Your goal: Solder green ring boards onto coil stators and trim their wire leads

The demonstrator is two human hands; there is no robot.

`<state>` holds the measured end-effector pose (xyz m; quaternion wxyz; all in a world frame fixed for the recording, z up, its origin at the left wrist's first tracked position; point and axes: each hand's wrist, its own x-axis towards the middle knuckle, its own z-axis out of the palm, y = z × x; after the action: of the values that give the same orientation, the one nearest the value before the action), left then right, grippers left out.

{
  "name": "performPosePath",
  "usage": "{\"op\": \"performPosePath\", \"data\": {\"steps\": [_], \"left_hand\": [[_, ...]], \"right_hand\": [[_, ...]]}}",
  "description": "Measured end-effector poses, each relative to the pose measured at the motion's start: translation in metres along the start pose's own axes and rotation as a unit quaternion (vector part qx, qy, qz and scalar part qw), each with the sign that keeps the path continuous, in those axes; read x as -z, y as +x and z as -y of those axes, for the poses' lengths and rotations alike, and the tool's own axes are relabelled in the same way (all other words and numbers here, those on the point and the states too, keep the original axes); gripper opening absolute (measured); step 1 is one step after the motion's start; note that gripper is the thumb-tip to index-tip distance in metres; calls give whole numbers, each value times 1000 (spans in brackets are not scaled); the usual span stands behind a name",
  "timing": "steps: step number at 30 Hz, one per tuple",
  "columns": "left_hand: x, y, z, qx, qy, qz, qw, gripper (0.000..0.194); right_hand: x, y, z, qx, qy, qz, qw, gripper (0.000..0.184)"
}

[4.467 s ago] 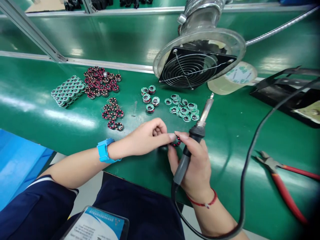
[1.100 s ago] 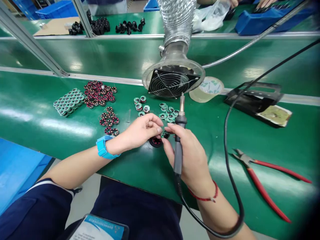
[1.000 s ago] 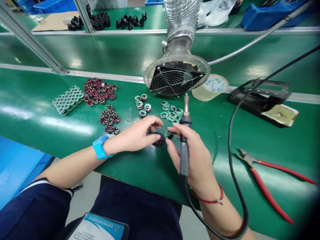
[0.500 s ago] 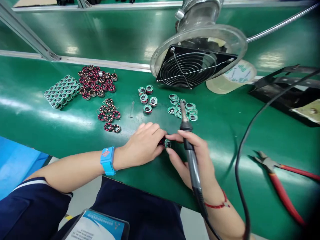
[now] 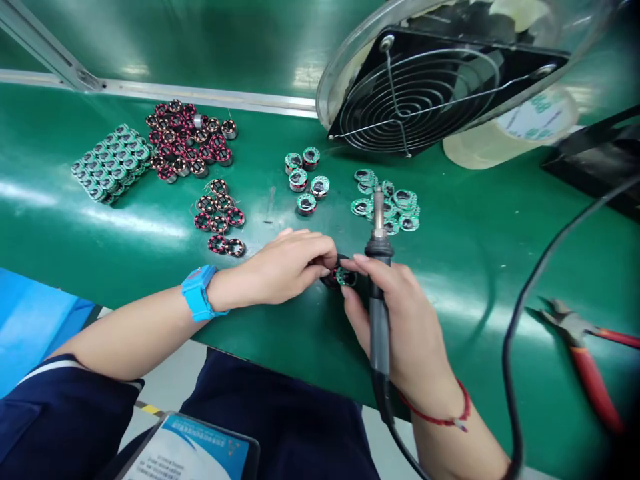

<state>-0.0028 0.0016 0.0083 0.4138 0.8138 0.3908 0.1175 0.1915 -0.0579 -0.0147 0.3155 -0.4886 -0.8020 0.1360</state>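
My left hand (image 5: 295,270), a blue band on its wrist, pinches at a small wound motor coil (image 5: 328,280) in a dark round holder on the bench. Against the coil's right side is a small round green circuit board (image 5: 346,277), between the thumb and forefinger of my right hand (image 5: 407,327). That hand also grips a soldering iron (image 5: 379,327), its tip pointing away from me over a heap of loose green boards (image 5: 407,200). The fingers hide part of the coil. To the left lie a few loose wound coils (image 5: 219,223) and several coils with boards on top (image 5: 306,203).
At the back left are a block of stacked green boards (image 5: 110,163) and a pile of red and copper coils (image 5: 187,143). A fan hood (image 5: 400,100) overhangs the back, beside a tape roll (image 5: 515,137). Red-handled cutters (image 5: 575,333) and the iron's cable (image 5: 510,347) are right.
The view has tilted down and closer. Over the last second my left hand has come back onto the coil, and the green board in my right hand now meets it.
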Motion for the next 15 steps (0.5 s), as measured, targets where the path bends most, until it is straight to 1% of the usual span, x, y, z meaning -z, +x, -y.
{"op": "performPosePath", "data": {"steps": [3, 7, 11, 13, 15], "left_hand": [[-1, 0, 0, -9, -8, -25, 1000, 9], [-1, 1, 1, -41, -49, -56, 996, 9], [-4, 4, 3, -62, -88, -52, 993, 9], [-5, 5, 3, -53, -99, -50, 992, 9], [-6, 6, 2, -39, -107, -50, 992, 8]], "right_hand": [[-3, -2, -2, -26, 65, 6, 998, 58], [-7, -4, -5, -59, 132, 3, 990, 61], [-9, -4, -5, -74, 143, -1, 987, 59], [-9, -4, -3, -71, 136, -14, 988, 60], [-8, -3, -1, -58, 121, -44, 990, 61]]}}
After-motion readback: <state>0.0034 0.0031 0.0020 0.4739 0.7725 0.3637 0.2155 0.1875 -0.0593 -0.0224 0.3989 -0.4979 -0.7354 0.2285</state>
